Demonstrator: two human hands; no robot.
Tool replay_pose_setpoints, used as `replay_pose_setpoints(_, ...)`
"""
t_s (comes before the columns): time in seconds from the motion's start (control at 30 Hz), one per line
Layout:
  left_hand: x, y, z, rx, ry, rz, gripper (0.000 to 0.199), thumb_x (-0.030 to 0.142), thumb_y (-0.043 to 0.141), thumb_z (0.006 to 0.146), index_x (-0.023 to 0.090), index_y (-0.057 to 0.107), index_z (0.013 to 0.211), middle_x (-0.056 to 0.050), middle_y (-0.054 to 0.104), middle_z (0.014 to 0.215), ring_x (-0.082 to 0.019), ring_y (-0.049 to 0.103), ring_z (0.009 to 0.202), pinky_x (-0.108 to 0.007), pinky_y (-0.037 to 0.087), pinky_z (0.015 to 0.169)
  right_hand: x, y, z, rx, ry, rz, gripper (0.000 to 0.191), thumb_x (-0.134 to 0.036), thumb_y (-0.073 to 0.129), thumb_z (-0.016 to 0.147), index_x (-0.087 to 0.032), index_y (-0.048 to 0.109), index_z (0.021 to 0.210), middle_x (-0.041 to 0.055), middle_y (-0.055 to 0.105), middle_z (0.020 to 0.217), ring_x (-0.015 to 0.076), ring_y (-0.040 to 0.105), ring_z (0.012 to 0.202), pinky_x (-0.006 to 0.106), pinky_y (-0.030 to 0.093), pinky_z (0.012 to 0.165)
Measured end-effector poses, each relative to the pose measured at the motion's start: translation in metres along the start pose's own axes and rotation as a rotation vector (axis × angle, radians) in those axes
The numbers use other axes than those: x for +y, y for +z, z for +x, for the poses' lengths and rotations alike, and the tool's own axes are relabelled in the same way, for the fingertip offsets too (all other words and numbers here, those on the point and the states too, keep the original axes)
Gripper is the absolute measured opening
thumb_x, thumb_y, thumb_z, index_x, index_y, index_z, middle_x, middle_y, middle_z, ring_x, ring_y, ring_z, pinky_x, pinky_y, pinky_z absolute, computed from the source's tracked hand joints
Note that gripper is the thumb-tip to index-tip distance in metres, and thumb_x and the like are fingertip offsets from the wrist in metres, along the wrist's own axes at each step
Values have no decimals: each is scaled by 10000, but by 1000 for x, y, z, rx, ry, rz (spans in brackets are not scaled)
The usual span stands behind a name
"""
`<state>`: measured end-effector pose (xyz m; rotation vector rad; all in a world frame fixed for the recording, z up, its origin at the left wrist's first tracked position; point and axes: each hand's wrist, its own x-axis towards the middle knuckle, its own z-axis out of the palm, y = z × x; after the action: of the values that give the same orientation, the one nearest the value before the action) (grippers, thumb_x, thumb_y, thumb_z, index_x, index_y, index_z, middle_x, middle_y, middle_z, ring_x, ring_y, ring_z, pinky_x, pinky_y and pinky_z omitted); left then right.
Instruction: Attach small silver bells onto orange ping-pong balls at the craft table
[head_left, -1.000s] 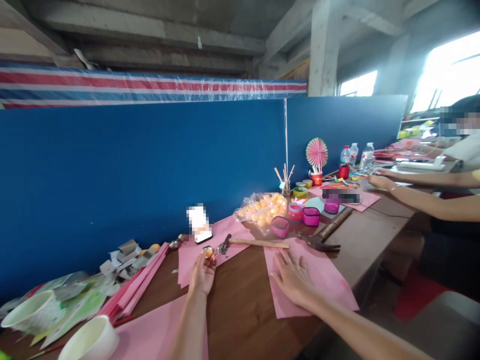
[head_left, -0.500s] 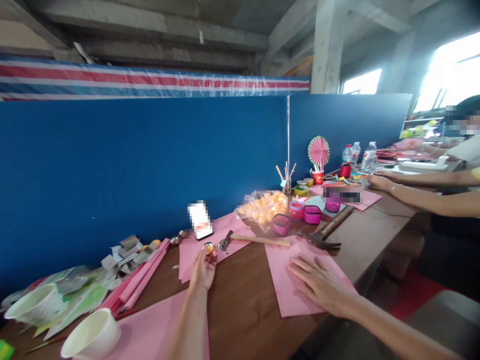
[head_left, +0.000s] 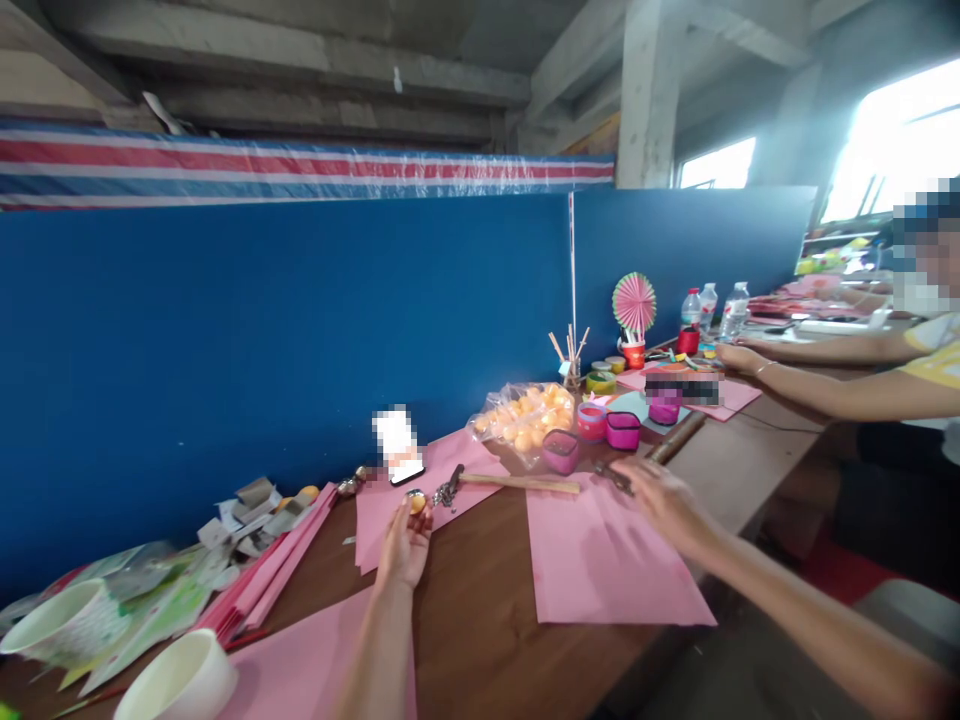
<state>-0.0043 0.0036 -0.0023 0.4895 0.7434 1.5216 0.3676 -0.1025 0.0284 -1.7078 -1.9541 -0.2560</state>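
Note:
My left hand (head_left: pixel 406 545) holds a small shiny round piece with an orange centre (head_left: pixel 416 502) at its fingertips, palm up. My right hand (head_left: pixel 660 495) is over the head of a dark hammer (head_left: pixel 616 478), fingers stretched and somewhat blurred; whether it touches the hammer is unclear. Below it a pink sheet (head_left: pixel 607 560) lies on the table. Between my hands, a wooden-handled hammer (head_left: pixel 525 483) lies across two pink sheets, its head beside a small pile of metal bits (head_left: pixel 444 496).
A phone (head_left: pixel 399 445) leans near the blue partition (head_left: pixel 285 330). Behind are a bag of orange balls (head_left: pixel 529 415) and pink containers (head_left: pixel 622 430). Bowls (head_left: pixel 180 680) and folded pink paper (head_left: pixel 289 560) stand left. Another person's arms (head_left: pixel 817 385) reach in from the right.
My right hand has lifted off the pink sheet and moved up and away to the dark hammer's head. My left hand keeps its hold on the small round piece.

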Motion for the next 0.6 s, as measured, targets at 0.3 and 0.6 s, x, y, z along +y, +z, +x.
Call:
replay_pose_setpoints(0.3,-1,-2,2,15,3,5,88,124,508,758,97,585,792,-89,649,743,-106,608,604,-192,519,552,86,-1,33,-380,-141,-6,527,3,320,668,-221,563,1079,50,538,1154,182,466,1077,331,341,927)
replay_pose_setpoints(0.6,-1,-3,2,4,6,4,84,118,513,754,98,587,788,-75,640,703,-113,613,615,-190,520,555,91,-12,44,-396,-207,-104,424,-24,405,670,-218,598,993,63,586,970,181,524,911,293,386,811)
